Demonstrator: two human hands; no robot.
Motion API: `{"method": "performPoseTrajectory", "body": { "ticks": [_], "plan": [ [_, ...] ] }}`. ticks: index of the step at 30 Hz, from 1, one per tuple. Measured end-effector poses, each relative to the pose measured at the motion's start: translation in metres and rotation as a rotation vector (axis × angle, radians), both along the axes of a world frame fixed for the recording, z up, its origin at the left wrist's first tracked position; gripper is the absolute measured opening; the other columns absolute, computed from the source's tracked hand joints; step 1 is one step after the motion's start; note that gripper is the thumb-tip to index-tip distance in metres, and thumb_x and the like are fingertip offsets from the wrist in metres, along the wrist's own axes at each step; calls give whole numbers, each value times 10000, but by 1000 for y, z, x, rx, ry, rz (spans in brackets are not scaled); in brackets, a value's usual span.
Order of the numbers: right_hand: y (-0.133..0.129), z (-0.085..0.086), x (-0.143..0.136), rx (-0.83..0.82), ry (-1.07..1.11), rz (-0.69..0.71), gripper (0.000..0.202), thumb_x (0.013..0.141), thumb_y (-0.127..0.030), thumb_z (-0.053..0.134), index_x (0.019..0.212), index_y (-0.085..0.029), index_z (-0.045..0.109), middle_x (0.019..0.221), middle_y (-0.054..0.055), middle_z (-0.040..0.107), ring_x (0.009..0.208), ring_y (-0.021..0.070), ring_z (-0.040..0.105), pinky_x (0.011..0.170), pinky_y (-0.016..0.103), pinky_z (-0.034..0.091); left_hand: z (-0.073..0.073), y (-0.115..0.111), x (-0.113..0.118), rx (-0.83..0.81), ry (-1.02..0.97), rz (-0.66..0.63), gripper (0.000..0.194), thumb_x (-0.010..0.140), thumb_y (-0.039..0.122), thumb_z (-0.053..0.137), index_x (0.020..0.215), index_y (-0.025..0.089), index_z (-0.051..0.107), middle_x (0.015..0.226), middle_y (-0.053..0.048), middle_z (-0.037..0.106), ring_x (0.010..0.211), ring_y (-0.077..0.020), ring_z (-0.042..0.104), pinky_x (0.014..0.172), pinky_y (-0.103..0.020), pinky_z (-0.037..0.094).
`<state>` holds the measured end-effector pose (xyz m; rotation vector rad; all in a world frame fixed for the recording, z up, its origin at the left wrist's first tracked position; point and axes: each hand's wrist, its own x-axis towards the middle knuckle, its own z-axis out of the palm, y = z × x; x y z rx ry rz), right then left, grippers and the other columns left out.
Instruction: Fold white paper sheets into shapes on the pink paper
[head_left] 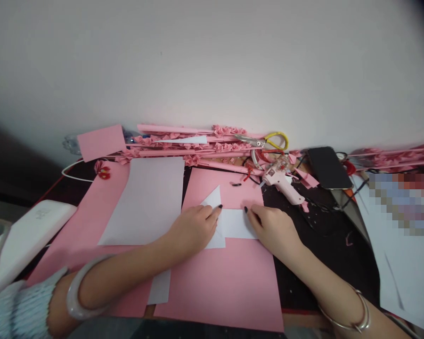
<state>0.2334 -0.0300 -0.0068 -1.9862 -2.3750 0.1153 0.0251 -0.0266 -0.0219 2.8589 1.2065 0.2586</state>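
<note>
A folded strip of white paper [235,223] lies on a large pink sheet [226,282], with pointed, triangular flaps at its left end. My left hand [192,229] presses down on that folded end, fingers curled together and the thumb near the crease. At the opposite end, my right hand [273,229] pinches the paper's edge between thumb and curled fingers. Part of the folded paper is hidden under my left hand.
A plain white sheet [148,197] lies left of my hands. Behind are paper flower stems [198,153], yellow-handled scissors [276,140] and a pale glue gun [284,185]. A black phone [330,167] rests at right, a white device [35,230] at left.
</note>
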Motion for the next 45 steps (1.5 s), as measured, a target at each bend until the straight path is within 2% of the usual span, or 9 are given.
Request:
{"method": "performPoseTrajectory", "body": {
  "ticks": [8, 24, 27, 30, 33, 36, 39, 41, 45],
  "plan": [
    [-11, 2, -8, -30, -184, 37, 269, 835, -236, 394, 652, -184, 584, 573, 45, 635, 473, 159, 561, 448, 266, 95, -3, 0, 3, 75, -14, -48, 298, 887, 130, 328, 1042, 36, 564, 683, -71, 555, 615, -191, 527, 571, -324, 468],
    [-14, 9, 0, -132, -181, 48, 262, 850, -226, 378, 670, -176, 563, 598, 63, 627, 507, 169, 571, 451, 267, 98, -5, -1, 2, 18, -6, -29, 339, 880, 143, 355, 1157, 27, 512, 713, -68, 548, 649, -190, 526, 609, -336, 480],
    [-12, 10, 2, -161, -130, 39, 275, 859, -237, 374, 658, -172, 549, 602, 62, 615, 516, 163, 555, 455, 263, 120, -5, 0, 2, 30, -15, -30, 339, 882, 141, 347, 1152, 24, 516, 713, -70, 550, 644, -191, 525, 602, -337, 482],
    [-8, 13, 8, -212, 77, 34, 320, 875, -287, 368, 612, -170, 510, 566, 36, 574, 505, 134, 506, 458, 249, 173, -7, 0, 0, 37, -51, -32, 345, 884, 150, 345, 1161, 25, 510, 731, -76, 560, 666, -193, 529, 622, -342, 486],
    [-4, 13, 13, -241, 305, 64, 325, 863, -316, 392, 575, -176, 444, 512, -6, 500, 464, 102, 420, 448, 230, 207, -8, -1, -2, 35, -97, -18, 354, 891, 186, 348, 1174, 35, 497, 783, -89, 572, 714, -197, 534, 665, -356, 490],
    [-2, 10, 14, -205, 386, 35, 284, 837, -286, 420, 572, -183, 407, 499, -25, 455, 449, 95, 379, 444, 224, 215, -5, 0, -3, 63, -135, -11, 351, 896, 169, 338, 1181, 33, 491, 823, -107, 577, 747, -197, 533, 694, -359, 486],
    [-1, 5, 12, -142, 375, -21, 255, 830, -256, 413, 585, -184, 417, 500, -22, 462, 452, 102, 400, 458, 227, 226, 1, 0, -3, 127, -172, 14, 320, 883, 148, 374, 1150, 64, 529, 885, -124, 594, 812, -209, 539, 733, -374, 470],
    [-1, 2, 10, -112, 335, -37, 245, 829, -260, 416, 598, -182, 434, 510, -11, 488, 455, 108, 422, 466, 229, 231, 3, 0, -3, 148, -168, 13, 304, 884, 158, 389, 1143, 105, 539, 1102, -143, 571, 1014, -252, 505, 828, -417, 435],
    [-1, 1, 6, -80, 185, -63, 243, 842, -290, 417, 630, -180, 464, 528, 10, 534, 471, 127, 473, 471, 232, 216, -5, -3, -2, 103, -65, -48, 339, 914, 201, 347, 1201, 85, 486, 1294, -145, 476, 1241, -253, 363, 1005, -448, 305]
  ]
}}
